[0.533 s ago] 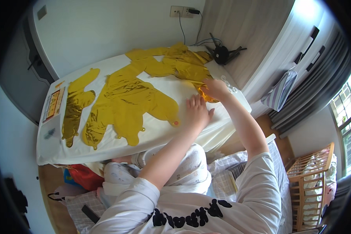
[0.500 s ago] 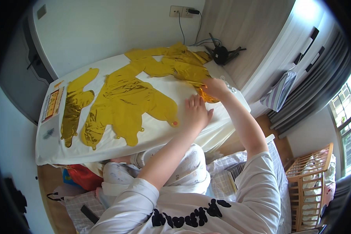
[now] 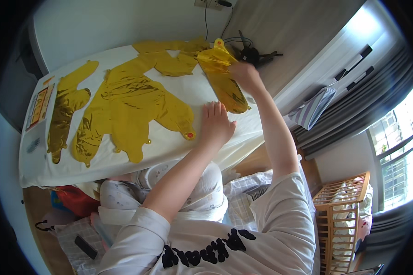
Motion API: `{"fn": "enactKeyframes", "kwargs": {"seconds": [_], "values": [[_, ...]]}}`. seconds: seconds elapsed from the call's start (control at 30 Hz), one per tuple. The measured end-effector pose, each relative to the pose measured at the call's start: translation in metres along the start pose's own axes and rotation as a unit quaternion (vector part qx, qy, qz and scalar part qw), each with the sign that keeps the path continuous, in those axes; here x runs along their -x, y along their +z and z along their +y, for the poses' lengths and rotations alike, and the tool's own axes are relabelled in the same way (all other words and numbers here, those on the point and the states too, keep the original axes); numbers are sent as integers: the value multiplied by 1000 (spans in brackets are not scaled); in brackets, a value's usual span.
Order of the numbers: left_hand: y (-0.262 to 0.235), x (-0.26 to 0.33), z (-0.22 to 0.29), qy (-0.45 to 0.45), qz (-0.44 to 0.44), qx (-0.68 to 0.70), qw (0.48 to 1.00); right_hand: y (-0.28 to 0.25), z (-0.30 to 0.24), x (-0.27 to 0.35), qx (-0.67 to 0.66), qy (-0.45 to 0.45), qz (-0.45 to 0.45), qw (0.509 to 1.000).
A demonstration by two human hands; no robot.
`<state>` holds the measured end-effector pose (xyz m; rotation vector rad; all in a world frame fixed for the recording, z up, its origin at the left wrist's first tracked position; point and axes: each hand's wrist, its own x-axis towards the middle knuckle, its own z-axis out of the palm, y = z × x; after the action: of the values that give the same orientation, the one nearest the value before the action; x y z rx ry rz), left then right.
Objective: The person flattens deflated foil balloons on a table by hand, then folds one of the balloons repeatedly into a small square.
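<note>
Several flat, uninflated gold foil balloons lie on a white-covered table [image 3: 32, 169]. At the right end, one gold foil balloon [image 3: 224, 87] stretches lengthwise, its far tip with a red spot standing up. My right hand [image 3: 244, 75], slightly blurred, is closed at this balloon's right edge; its fingertips are partly hidden. My left hand [image 3: 215, 123] rests palm down on the cloth with fingers extended, holding nothing. To its left is a large, many-lobed gold balloon [image 3: 133, 107]. Farther left lies a narrow gold balloon [image 3: 62, 121], and more gold foil [image 3: 174, 64] spreads along the back.
Behind my right hand sits a black router-like device [image 3: 251, 55] with cables, against a wood-grain panel. A flat printed packet [image 3: 40, 107] lies at the table's left end. A wooden crib [image 3: 342, 204] stands at right. A red bag [image 3: 80, 201] is below the table edge.
My right hand has moved away from me, drawing the right-hand balloon out from a crumpled bunch into a long flat shape. My left hand stays on the cloth. The whole view has shifted slightly.
</note>
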<state>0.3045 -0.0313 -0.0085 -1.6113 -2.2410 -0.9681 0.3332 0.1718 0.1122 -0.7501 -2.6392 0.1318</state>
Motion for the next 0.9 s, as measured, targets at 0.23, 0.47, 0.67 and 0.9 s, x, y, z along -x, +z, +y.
{"fn": "enactKeyframes", "kwargs": {"seconds": [0.23,0.47,0.67,0.9], "values": [[-16,-7,12,-14,-109,32,993,-10,-6,128,-68,-74,-120,988],[-4,-3,7,-17,-32,31,999,4,1,135,-28,-92,-74,993],[-5,-2,9,-6,-26,37,999,7,7,127,55,-151,-31,986],[-12,-4,9,-21,-81,40,996,13,5,120,-80,-33,16,996]]}}
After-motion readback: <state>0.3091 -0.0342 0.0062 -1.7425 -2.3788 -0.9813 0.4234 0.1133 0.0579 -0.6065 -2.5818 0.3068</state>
